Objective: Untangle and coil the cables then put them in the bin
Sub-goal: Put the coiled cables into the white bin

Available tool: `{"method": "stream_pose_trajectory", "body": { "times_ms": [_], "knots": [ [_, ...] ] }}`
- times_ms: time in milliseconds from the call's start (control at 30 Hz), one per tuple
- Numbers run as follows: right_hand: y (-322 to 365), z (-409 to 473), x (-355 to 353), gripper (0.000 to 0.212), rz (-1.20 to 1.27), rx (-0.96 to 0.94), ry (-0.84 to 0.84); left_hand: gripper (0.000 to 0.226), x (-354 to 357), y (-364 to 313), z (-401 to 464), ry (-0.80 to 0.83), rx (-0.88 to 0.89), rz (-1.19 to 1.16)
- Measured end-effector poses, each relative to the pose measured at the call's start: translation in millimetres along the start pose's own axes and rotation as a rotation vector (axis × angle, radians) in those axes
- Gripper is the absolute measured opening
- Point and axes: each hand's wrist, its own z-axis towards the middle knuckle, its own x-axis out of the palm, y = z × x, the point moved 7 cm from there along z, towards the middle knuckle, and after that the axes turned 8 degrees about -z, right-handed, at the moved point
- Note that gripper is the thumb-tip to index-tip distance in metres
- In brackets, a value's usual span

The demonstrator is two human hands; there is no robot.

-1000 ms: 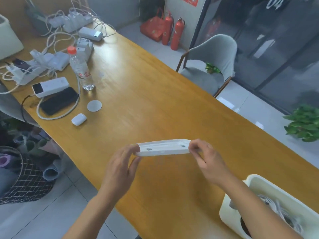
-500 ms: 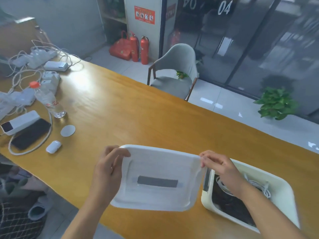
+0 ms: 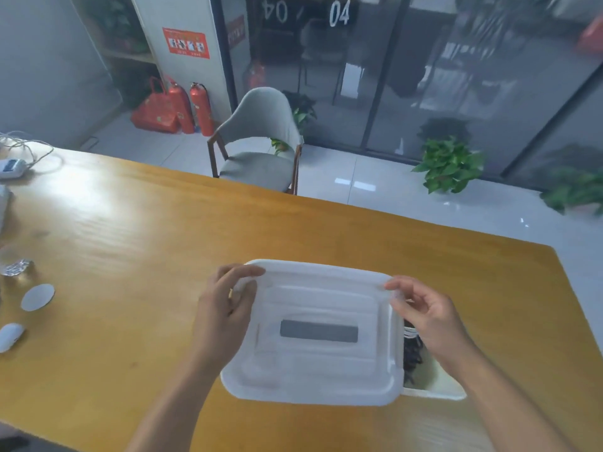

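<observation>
We see the left hand (image 3: 225,308) and right hand (image 3: 424,308) each pinching a far corner of the white lid (image 3: 313,334), fingers curled over its rim, above the bin (image 3: 437,386) on the desk (image 3: 163,256); cables (image 3: 411,350) lie inside it.

An office: glass partitions (image 3: 424,76), fire extinguishers (image 3: 200,109), a long wooden table (image 3: 163,223).

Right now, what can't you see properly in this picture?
- Head view: the lid, held by the left hand and right hand, hides most of the bin.
- Cables: only a sliver shows beside the lid.
- Items at the left frame edge are cut off and blurred.
</observation>
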Motion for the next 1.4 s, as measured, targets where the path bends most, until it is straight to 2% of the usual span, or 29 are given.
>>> {"method": "stream_pose_trajectory", "body": {
  "times_ms": [133, 433, 567, 667, 800, 900, 1000, 1100, 1300, 1400],
  "knots": [
    [-28, -1, -48, 0.034, -0.065, 0.019, -0.083, 0.039, 60, 10, 3, 0.175, -0.013, 0.078],
    [-101, 3, -118, 0.047, -0.332, 0.109, -0.179, 0.045, 166, 46, -6, 0.431, -0.047, 0.255],
    [-115, 2, -119, 0.057, -0.392, 0.079, -0.154, 0.045, 185, 61, -7, 0.431, -0.019, 0.329],
    [-123, 4, -115, 0.051, -0.481, 0.080, -0.149, 0.046, 192, 74, -8, 0.396, 0.036, 0.410],
    [-127, 5, -106, 0.050, -0.497, 0.053, -0.210, 0.046, 193, 81, -13, 0.366, 0.057, 0.389],
    [-130, 5, -100, 0.049, -0.519, 0.060, -0.232, 0.047, 191, 81, -16, 0.361, 0.035, 0.380],
    [-130, 3, -88, 0.048, -0.559, 0.057, -0.176, 0.047, 182, 86, -17, 0.354, 0.022, 0.411],
    [-131, 2, -84, 0.048, -0.603, 0.029, -0.173, 0.046, 176, 93, -19, 0.362, -0.062, 0.369],
    [-134, -3, -89, 0.049, -0.552, 0.088, -0.240, 0.047, 176, 86, -22, 0.349, -0.074, 0.353],
    [-141, -18, -93, 0.059, -0.435, 0.206, -0.270, 0.059, 169, 84, -33, 0.307, -0.141, 0.325]
  ]
}}
